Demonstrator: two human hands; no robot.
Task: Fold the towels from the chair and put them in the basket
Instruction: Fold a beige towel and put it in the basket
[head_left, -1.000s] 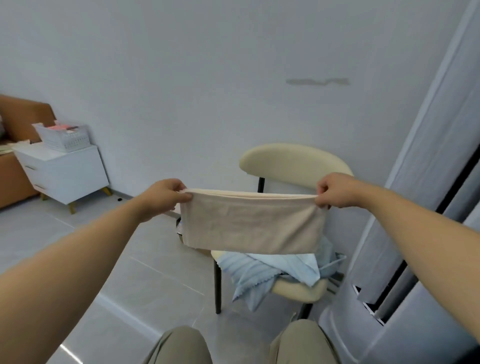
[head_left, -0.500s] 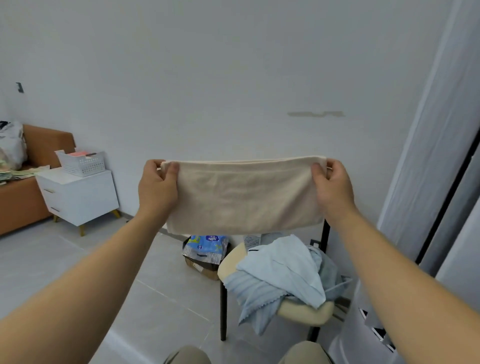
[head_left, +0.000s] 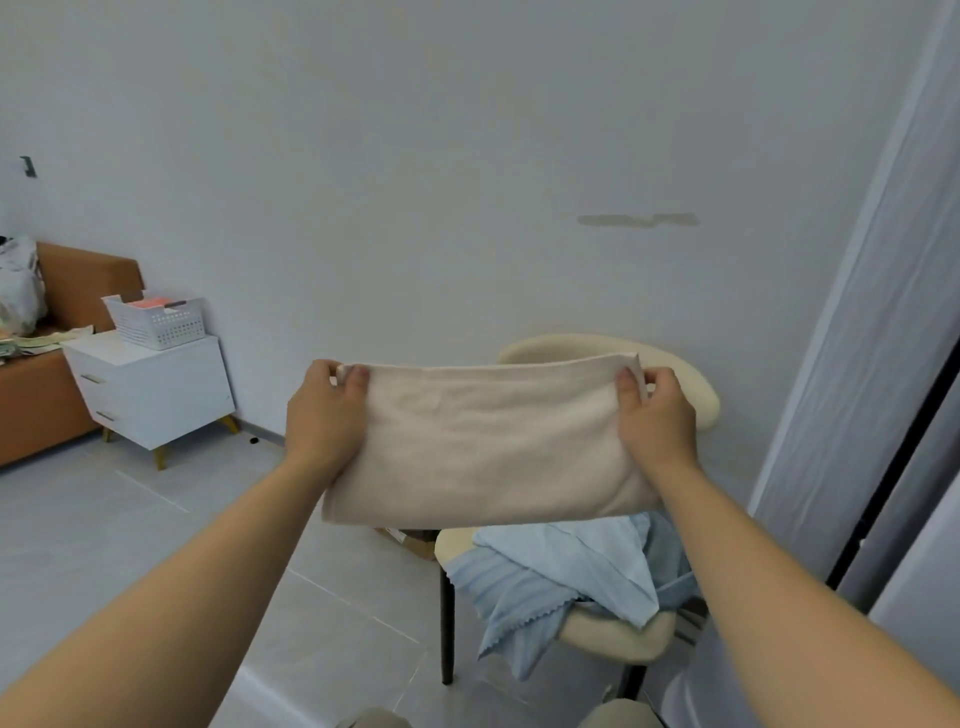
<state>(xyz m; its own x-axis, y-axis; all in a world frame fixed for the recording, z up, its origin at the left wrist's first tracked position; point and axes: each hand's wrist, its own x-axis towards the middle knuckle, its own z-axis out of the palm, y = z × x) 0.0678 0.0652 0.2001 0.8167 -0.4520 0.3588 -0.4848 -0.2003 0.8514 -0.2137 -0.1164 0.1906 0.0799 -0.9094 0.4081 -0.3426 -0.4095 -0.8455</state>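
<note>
A beige towel (head_left: 493, 447), folded into a wide band, hangs stretched in the air in front of me. My left hand (head_left: 324, 421) pinches its upper left corner and my right hand (head_left: 654, 415) pinches its upper right corner, thumbs on the near side. Below and behind it stands a cream chair (head_left: 618, 631) with black legs. Light blue towels (head_left: 561, 577) lie in a loose pile on its seat and hang over the front edge. A white perforated basket (head_left: 158, 325) with something pink inside sits on a white bedside cabinet (head_left: 150, 395) at the left.
A brown bed or sofa (head_left: 47, 374) with a bag and papers stands at the far left. A white curtain (head_left: 857, 332) and a dark frame fill the right side. A box (head_left: 413, 540) sits on the grey tiled floor behind the chair. My knees show at the bottom edge.
The towel and both hands have come down from in front of the wall to just above the chair seat; the view tilted, so the chair back shows again. Both grips are unchanged.
</note>
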